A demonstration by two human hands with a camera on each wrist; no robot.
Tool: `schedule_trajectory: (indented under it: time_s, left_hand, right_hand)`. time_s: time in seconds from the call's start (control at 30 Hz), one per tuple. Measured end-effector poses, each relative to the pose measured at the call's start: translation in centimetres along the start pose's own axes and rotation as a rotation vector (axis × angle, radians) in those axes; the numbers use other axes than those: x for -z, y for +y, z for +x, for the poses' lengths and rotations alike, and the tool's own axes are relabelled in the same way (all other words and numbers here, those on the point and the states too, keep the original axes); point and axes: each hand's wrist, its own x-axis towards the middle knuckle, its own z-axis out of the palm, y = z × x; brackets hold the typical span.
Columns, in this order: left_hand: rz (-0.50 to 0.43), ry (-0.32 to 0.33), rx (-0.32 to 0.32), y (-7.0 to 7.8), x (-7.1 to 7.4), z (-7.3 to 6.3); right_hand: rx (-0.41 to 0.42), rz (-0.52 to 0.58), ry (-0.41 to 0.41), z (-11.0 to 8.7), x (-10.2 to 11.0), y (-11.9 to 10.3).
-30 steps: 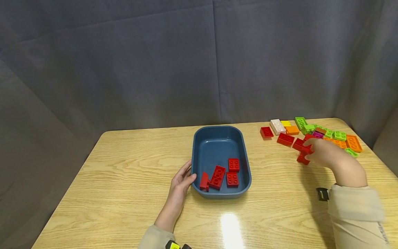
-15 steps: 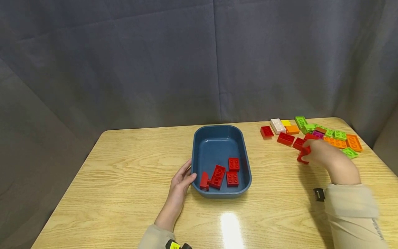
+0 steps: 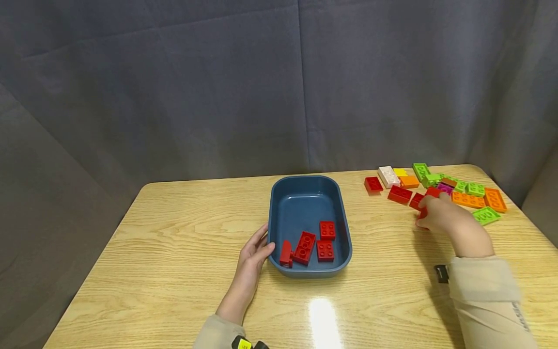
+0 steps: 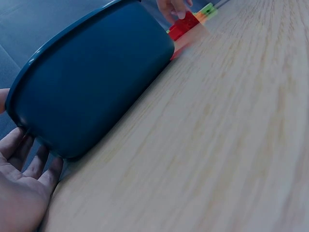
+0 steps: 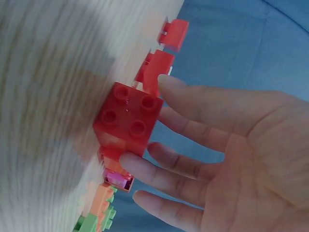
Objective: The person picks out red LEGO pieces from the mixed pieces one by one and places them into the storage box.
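My left grip [image 3: 254, 254] pinches the smooth bin [image 3: 301, 208]; head view alone shows red bricks [image 3: 305, 248] inside; farther along the grainy surface [image 3: 375, 300], my right grip [image 3: 449, 220] pinches a block [image 5: 126, 116], its four round studs clear only at right wrist.

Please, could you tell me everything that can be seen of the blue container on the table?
The container is a dark blue, oblong tray with rounded corners, raised walls and a thin rim; its smooth, slightly shiny surface looks like plastic. It stands upright, open at the top, on the wooden table, its long sides running away from the person. Four red bricks lie in its near half. The left hand touches its left side, thumb at the rim.
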Motion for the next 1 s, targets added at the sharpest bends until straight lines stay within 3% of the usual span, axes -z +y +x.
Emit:
schedule_trajectory:
  time_s: [0.37, 0.6, 1.0]
  left_hand:
    - [-0.007, 0.003, 0.007, 0.0, 0.0, 0.0]
    - [-0.005, 0.008, 0.011, 0.0, 0.0, 0.0]
    - [-0.011, 0.000, 0.004, 0.0, 0.0, 0.0]
  right_hand:
    - [0.016, -0.013, -0.026, -0.1, -0.2, -0.7]
    - [0.041, -0.051, 0.004, 0.0, -0.6, -1.2]
    - [0.093, -0.005, 0.063, 0.3, -1.3, -1.3]
